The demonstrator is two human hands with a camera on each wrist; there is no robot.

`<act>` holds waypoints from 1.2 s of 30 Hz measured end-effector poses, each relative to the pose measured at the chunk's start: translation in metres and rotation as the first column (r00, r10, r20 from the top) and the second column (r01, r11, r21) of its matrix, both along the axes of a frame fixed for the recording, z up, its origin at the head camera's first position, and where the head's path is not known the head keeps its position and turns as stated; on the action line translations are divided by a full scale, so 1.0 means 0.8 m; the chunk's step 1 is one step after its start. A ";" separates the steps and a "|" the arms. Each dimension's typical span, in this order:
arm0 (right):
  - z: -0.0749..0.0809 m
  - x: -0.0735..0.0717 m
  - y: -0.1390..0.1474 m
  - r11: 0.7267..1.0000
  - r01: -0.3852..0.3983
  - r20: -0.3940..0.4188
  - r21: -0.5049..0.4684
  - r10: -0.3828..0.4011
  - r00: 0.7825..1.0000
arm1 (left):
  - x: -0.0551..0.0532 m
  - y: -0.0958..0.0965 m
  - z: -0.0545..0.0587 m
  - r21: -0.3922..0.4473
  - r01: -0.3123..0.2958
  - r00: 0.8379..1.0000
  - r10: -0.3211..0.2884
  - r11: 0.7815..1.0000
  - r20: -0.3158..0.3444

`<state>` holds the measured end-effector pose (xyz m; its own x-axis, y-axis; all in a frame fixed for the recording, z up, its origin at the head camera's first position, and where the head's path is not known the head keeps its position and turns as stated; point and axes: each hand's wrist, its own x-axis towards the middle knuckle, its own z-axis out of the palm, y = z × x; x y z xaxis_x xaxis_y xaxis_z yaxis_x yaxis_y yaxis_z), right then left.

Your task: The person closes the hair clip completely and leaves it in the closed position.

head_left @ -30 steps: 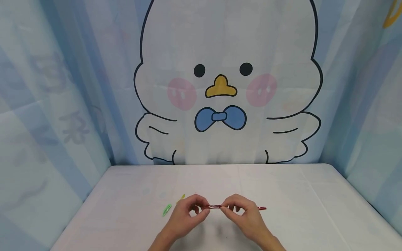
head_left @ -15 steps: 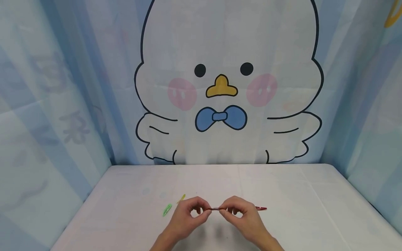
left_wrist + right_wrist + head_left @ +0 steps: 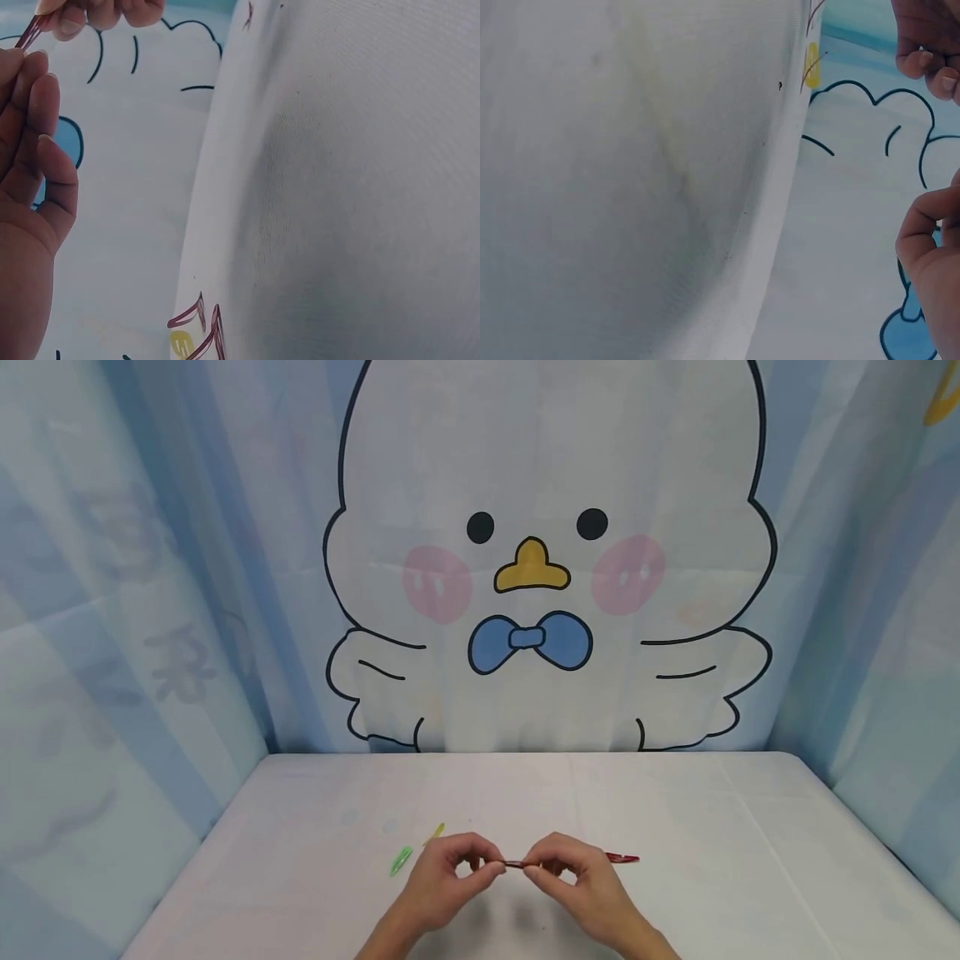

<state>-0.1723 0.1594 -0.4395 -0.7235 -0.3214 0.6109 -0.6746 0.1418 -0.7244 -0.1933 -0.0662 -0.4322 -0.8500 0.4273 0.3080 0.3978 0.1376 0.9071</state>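
Note:
Both hands hold one slim red hair clip [image 3: 514, 863] level over the white table, one hand at each end. My left hand [image 3: 448, 878] pinches its left end between thumb and index finger. At the other end, the thumb and index finger of my right hand [image 3: 583, 878] do the same. Only the clip's short middle shows between the fingertips in the head view. In the left wrist view the red clip [image 3: 30, 31] appears at the top left corner, as thin parallel strands between the two hands.
Left of the hands lie a green clip [image 3: 401, 861] and a thin yellow clip [image 3: 436, 832], partly behind the left hand. Another red clip [image 3: 624, 858] lies just beyond the right hand. A cartoon-printed curtain [image 3: 525, 710] hangs behind the white table [image 3: 337, 810].
The held clip showed two separated strands a second ago and now looks like one thin line. Both hands have sunk slightly, still pinching it.

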 end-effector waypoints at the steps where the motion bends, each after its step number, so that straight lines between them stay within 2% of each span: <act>1: 0.000 0.000 0.000 1.000 -0.010 0.003 -0.001 0.010 1.000 | 0.000 0.000 0.000 0.001 0.007 1.000 -0.007 1.000 0.003; 8: 0.002 0.001 0.004 0.997 -0.072 0.057 0.001 0.072 0.996 | -0.003 -0.005 -0.002 0.004 0.054 0.998 -0.054 0.999 0.008; 14: 0.001 0.002 0.006 0.992 -0.128 0.139 -0.017 0.129 0.982 | -0.006 -0.008 -0.007 0.074 0.155 0.987 -0.157 0.985 0.023; 17: 0.002 0.003 0.006 0.991 -0.134 0.178 -0.026 0.137 0.974 | -0.007 -0.009 -0.007 0.093 0.185 0.981 -0.190 0.978 0.051; 26: 0.006 0.006 0.006 0.997 -0.070 0.221 0.013 0.066 0.973 | -0.007 -0.009 -0.004 0.057 0.150 0.985 -0.154 0.987 0.083; 29: 0.007 0.006 0.008 0.998 -0.041 0.235 0.040 0.031 0.972 | -0.007 -0.009 -0.005 0.026 0.133 0.991 -0.133 0.991 0.032; 32: 0.008 0.006 0.010 0.997 -0.030 0.269 0.064 0.012 0.963 | -0.007 -0.008 -0.006 -0.001 0.124 0.990 -0.124 0.992 -0.062; 36: 0.012 0.006 0.013 0.995 -0.055 0.377 0.086 0.018 0.926 | -0.009 -0.006 -0.007 -0.011 0.155 0.974 -0.155 0.988 -0.168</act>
<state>-0.1678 0.1695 -0.4299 -0.8806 -0.3941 0.2631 -0.3620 0.2012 -0.9102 -0.2002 -0.0711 -0.4376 -0.7097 0.5487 0.4419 0.5609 0.0604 0.8257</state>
